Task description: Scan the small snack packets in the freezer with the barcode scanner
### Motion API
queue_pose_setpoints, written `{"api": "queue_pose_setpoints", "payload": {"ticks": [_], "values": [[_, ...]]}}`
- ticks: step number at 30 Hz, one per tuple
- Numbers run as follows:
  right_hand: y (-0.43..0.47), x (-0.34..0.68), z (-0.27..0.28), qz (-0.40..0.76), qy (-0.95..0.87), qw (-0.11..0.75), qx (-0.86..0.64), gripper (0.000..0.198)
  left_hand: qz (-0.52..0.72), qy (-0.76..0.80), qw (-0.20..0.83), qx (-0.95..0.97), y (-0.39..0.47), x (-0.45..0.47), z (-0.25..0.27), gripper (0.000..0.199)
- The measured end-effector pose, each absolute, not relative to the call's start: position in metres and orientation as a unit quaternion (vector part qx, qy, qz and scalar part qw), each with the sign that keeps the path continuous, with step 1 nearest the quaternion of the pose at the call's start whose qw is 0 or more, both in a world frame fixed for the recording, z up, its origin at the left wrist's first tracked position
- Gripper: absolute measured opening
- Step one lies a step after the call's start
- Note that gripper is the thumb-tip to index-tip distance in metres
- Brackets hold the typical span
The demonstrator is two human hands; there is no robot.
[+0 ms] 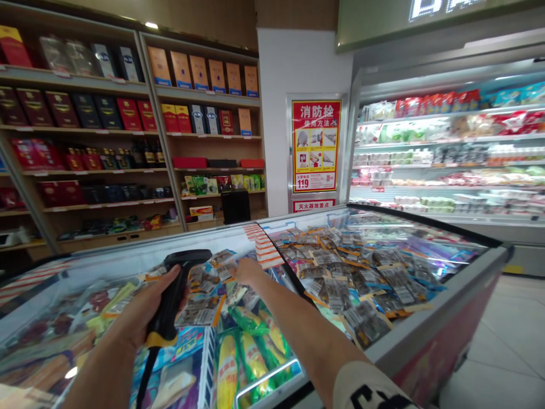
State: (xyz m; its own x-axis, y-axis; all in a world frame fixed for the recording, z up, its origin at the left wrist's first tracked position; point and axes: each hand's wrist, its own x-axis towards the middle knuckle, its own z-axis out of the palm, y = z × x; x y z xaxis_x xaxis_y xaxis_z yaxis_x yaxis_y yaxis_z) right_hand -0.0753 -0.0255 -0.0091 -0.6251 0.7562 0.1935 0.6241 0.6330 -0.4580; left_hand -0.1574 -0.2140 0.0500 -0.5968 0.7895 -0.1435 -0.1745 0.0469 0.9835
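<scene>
My left hand (147, 301) is wrapped around a black and yellow handheld barcode scanner (168, 301), its head up and its cable hanging down. Small grey and orange packets (200, 307) lie behind and beside the scanner in the open part of a chest freezer (293, 218). Further into the freezer, my right hand (250, 271) has its fingers closed at the edge of one such packet (224, 266); the fingertips are partly hidden. Below my right forearm, yellow and green corn-shaped packs (251, 358) sit in a white wire basket (207, 363).
Many similar packets (340, 255) lie on the freezer's right side, past a dark lid frame (289, 272). An orange-striped sheet (261, 244) lies by my right hand. Behind stand shelves of boxes (200, 74), a red fire-hydrant sign (316, 146) and a lit refrigerated display (447, 142).
</scene>
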Motion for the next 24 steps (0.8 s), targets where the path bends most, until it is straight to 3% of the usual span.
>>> {"api": "queue_pose_setpoints", "payload": {"ticks": [4,7,13,19,24], "values": [[-0.008,-0.03,0.008,0.124,-0.875,0.206,-0.421,0.035,0.632,0.614,0.395,0.26,-0.21,-0.152,0.049,0.021],[0.022,0.033,0.021,0.089,-0.863,0.205,-0.453,0.024,0.619,0.608,0.414,0.275,-0.205,-0.144,0.048,0.023],[0.059,0.137,0.021,0.061,-0.859,0.146,-0.487,0.026,0.589,0.582,0.472,0.304,-0.2,-0.128,0.043,0.027],[0.063,0.152,0.007,0.077,-0.871,0.106,-0.473,0.048,0.582,0.559,0.49,0.329,-0.2,-0.126,0.039,0.03],[0.068,0.145,0.008,0.068,-0.873,0.099,-0.473,0.046,0.585,0.566,0.487,0.318,-0.199,-0.125,0.038,0.029]]}}
